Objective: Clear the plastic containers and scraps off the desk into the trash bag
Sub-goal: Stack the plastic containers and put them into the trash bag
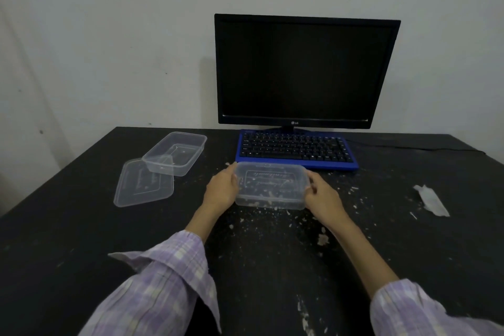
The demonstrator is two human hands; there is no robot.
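Observation:
A clear plastic container with its lid on (271, 185) sits on the black desk (68, 226) in front of the keyboard. My left hand (222, 189) grips its left end and my right hand (321, 194) grips its right end. To the left stands an open clear container (174, 153), partly on top of a loose clear lid (143, 185). A crumpled plastic wrapper scrap (431, 200) lies at the right. Pale crumbs (323, 239) are scattered over the desk's middle. No trash bag is in view.
A dark monitor (305, 71) stands at the back against the wall, with a blue keyboard (296, 148) just in front of it. A cable (425, 148) runs along the desk's back right.

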